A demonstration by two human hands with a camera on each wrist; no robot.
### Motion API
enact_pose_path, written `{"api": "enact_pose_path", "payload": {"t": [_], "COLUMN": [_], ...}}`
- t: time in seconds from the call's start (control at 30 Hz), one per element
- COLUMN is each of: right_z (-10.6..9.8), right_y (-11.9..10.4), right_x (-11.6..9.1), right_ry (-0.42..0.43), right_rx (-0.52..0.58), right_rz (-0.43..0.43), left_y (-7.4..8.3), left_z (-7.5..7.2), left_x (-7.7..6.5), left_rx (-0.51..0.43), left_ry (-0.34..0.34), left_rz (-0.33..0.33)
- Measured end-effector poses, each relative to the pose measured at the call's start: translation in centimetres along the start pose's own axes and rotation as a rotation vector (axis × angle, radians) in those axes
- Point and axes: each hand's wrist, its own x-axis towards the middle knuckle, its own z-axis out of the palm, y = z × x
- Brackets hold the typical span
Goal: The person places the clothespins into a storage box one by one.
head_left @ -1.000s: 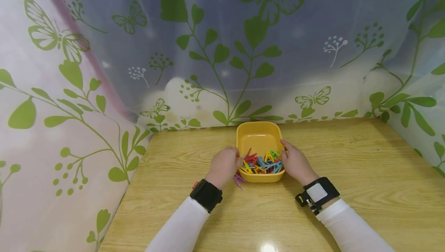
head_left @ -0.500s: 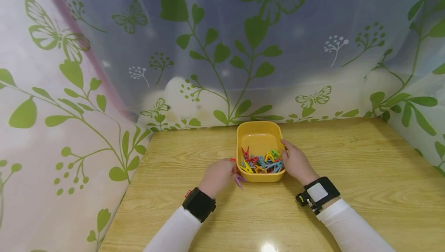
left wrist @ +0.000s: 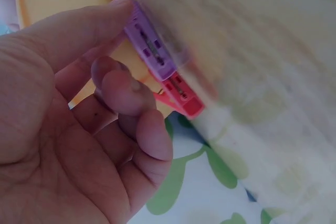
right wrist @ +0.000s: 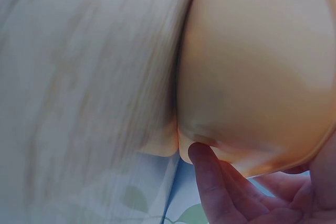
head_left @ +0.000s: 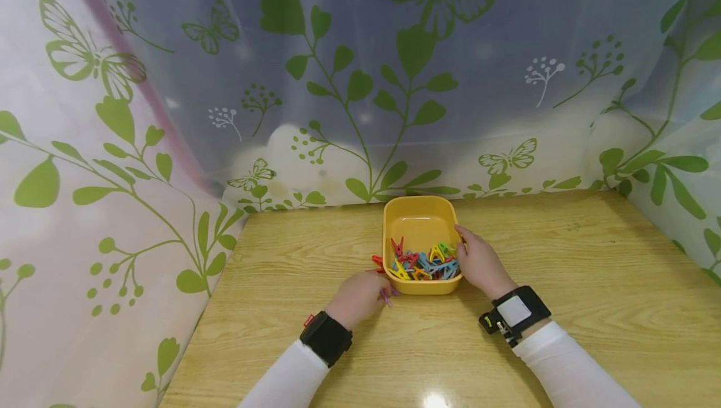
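Note:
The yellow plastic basin (head_left: 419, 208) stands on the table, with several red, yellow, blue and green clothespins (head_left: 428, 264) heaped at its near end. At the basin's near left corner, my left hand (head_left: 357, 298) pinches a purple clothespin (left wrist: 149, 45) by one end between thumb and index finger; the other fingers curl loosely. A red clothespin (left wrist: 184, 98) lies just beyond the purple one, against the basin's left side. My right hand (head_left: 484, 264) grips the basin's right rim, its fingers (right wrist: 210, 177) along the outer wall and the thumb partly hidden.
The wooden table (head_left: 535, 364) reaches back to a curtain (head_left: 349, 82) printed with green leaves and butterflies. More curtain hangs along the left and right sides. The basin's far end is close to the back curtain.
My left hand first drew back left from the basin, leaving the red clothespin beside it, then came down to the purple one. My right hand and the basin have barely moved.

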Motion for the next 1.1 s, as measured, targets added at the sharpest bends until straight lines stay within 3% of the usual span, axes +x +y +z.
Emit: {"api": "enact_pose_path", "payload": {"t": [0.5, 0.8, 0.97, 1.1], "right_z": [-0.1, -0.2, -0.1, -0.1], "right_y": [-0.2, -0.2, -0.2, -0.1], "right_x": [-0.1, 0.0, 0.0, 0.0], "right_ry": [-0.001, -0.001, -0.003, -0.008], "right_rx": [0.002, -0.001, 0.001, 0.014], "right_rz": [0.002, 0.009, 0.009, 0.013], "left_y": [-0.4, -1.8, -1.2, -0.1], "left_z": [-0.5, -3.1, -4.8, -5.1], "left_x": [-0.6, 0.4, 1.4, 2.4], "left_rx": [0.031, 0.129, 0.115, 0.117], "left_ry": [0.049, 0.180, 0.213, 0.206], "left_rz": [-0.041, -0.185, -0.124, -0.048]}}
